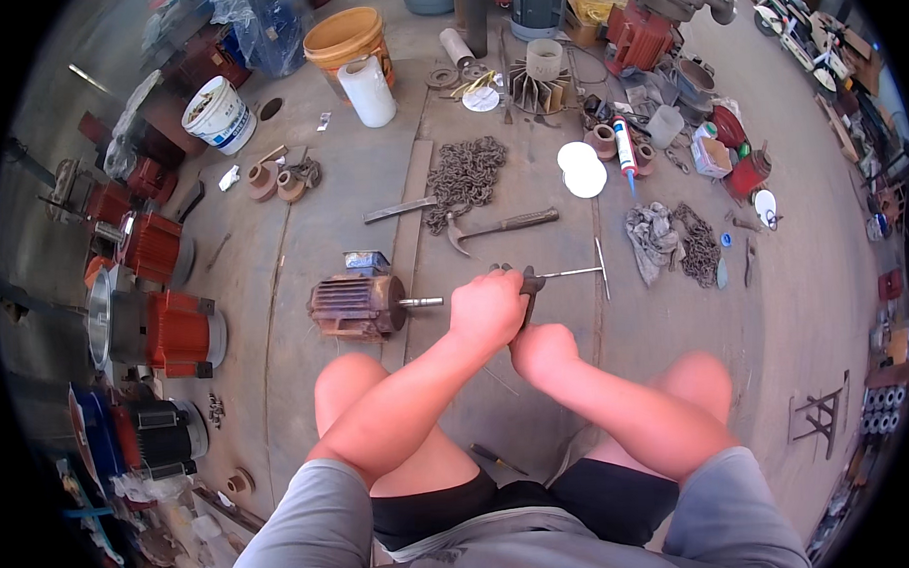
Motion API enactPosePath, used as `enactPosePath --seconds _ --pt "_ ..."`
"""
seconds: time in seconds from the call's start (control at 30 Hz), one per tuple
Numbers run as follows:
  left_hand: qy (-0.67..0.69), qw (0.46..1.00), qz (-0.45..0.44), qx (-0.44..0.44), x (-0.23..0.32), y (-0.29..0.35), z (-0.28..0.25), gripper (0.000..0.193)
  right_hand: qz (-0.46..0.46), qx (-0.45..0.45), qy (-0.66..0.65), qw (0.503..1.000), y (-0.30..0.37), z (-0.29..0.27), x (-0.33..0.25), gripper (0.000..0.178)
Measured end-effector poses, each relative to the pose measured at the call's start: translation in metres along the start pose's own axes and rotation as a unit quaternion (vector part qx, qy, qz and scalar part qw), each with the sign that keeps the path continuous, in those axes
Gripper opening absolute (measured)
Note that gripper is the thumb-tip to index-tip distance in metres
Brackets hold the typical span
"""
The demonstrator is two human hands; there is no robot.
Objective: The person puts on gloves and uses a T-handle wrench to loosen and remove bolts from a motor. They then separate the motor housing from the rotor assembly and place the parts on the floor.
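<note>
In front of my knees, both hands are closed on a dark metal tool (531,285). My left hand (487,309) wraps its upper part; my right hand (543,352) grips just below, fingers curled. A thin rod (572,272) extends right from the tool and ends in a crossbar (603,270). Most of the tool is hidden by my fingers. Left of my left hand lies a rusty electric motor (357,305), its bright shaft (422,302) pointing toward that hand. Beyond my hands, a claw hammer (503,225) rests on the floor.
A chain heap (468,175) and flat bar (400,210) lie beyond the motor. Red motors (181,332) line the left. Rags (654,242), a second chain (697,245) and a sealant cartridge (625,146) are at right. Buckets (344,39) stand far off. A screwdriver (499,460) lies between my legs.
</note>
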State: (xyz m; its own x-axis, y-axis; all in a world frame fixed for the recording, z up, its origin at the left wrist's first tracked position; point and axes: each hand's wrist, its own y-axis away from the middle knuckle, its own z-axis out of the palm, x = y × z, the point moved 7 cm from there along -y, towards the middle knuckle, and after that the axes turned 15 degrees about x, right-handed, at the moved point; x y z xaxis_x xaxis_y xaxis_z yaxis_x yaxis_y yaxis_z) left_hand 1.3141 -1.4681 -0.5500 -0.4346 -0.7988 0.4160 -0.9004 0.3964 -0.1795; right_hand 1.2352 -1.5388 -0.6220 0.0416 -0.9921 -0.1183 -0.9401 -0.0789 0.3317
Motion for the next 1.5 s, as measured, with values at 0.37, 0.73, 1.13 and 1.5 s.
enactPosePath --seconds 0.37,0.73,1.13,1.5 --pt "-0.068 0.995 0.003 0.075 0.004 -0.004 -0.015 0.023 0.288 -0.104 -0.72 0.623 -0.033 -0.055 0.062 0.032" --pt "0.142 0.967 -0.156 -0.145 0.018 0.005 0.04 0.046 0.242 0.144 -0.806 0.52 -0.032 -0.099 0.06 0.03" --pt "0.22 0.945 -0.212 -0.112 0.003 0.005 0.024 0.048 0.278 0.125 -0.858 0.414 -0.026 -0.092 0.082 0.02" --pt "0.084 0.987 -0.025 0.133 -0.01 -0.011 -0.002 0.047 0.286 -0.031 -0.849 0.443 -0.025 -0.077 0.056 0.03"
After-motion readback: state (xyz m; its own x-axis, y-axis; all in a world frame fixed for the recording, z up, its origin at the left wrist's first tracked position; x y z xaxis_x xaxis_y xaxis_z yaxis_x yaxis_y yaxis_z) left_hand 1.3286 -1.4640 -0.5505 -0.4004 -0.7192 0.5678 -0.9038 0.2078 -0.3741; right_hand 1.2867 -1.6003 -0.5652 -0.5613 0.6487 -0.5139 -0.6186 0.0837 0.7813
